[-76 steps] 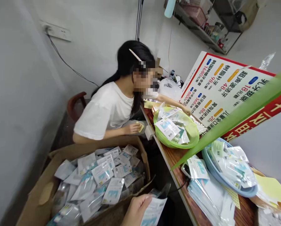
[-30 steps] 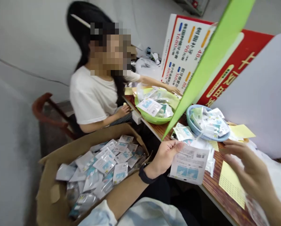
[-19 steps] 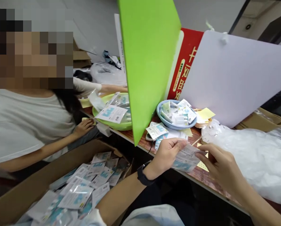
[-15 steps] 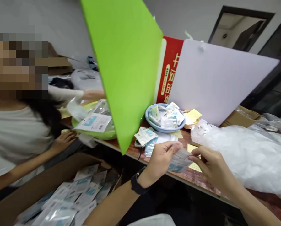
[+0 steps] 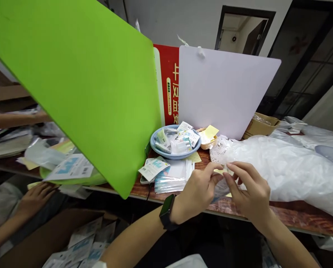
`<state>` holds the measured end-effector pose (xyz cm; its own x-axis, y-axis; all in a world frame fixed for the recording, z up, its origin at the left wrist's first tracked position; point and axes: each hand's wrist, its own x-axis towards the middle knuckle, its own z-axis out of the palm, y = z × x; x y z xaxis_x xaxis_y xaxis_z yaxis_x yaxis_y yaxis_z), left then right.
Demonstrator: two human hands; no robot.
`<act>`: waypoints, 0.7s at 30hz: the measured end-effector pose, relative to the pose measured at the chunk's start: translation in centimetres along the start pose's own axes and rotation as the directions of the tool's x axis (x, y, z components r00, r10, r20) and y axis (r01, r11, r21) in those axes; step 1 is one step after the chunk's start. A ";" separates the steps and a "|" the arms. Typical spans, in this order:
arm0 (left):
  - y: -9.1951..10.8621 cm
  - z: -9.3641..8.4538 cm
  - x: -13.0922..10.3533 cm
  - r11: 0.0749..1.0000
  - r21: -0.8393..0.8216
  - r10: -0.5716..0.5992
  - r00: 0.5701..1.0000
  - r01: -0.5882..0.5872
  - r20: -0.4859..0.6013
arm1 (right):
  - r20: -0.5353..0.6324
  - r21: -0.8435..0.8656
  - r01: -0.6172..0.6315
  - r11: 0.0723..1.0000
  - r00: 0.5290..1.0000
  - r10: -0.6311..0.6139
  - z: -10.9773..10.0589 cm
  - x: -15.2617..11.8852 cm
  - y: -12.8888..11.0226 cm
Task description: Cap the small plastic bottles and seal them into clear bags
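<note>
Left hand and right hand pinch a packet hanging downward, long axis unclear, near a bowl, while a board blocks the left.

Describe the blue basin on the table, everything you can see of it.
The blue basin looks round, shallow and plastic, with a smooth rim. It stands upright on the brown table, heaped with white-and-blue packets, some rising above the rim. A small tan tray sits close by its right side. Its underside is hidden.
</note>
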<state>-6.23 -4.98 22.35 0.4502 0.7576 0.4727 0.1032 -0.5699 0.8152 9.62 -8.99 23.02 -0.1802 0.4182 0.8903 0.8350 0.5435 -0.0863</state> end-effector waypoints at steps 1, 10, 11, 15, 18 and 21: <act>-0.1 0.1 0.0 0.998 -0.052 -0.031 0.999 0.032 0.020 | -0.038 -0.004 -0.026 1.000 0.999 0.026 -0.2 -0.2 0.3; -1.6 -0.5 0.2 0.834 -0.477 -0.297 0.954 0.278 0.036 | 0.530 0.548 -0.769 0.329 0.623 0.575 -0.2 -5.7 4.1; -1.7 -0.6 0.0 0.816 -0.491 -0.322 0.945 0.305 0.051 | 0.631 0.545 -0.808 0.224 0.571 0.526 0.0 -5.9 4.2; -2.0 -1.2 -1.0 0.753 -0.530 -0.409 0.908 0.391 0.089 | 0.672 0.555 -0.830 0.064 0.492 0.553 0.8 -6.0 3.3; -2.6 -1.7 -1.8 0.773 -0.504 -0.432 0.902 0.386 0.029 | 0.569 0.538 -0.829 0.156 0.493 0.658 1.7 -6.0 2.0; -3.2 -0.8 -2.6 0.917 -0.275 -0.367 0.877 0.287 -0.310 | 0.216 0.486 -0.752 0.445 0.597 0.773 2.8 -6.6 0.1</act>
<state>-8.47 -4.87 18.79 0.0814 0.9724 0.2188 -0.0205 -0.2179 0.9758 9.39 -9.64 15.89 0.4253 0.8265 0.3687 0.2544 0.2818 -0.9251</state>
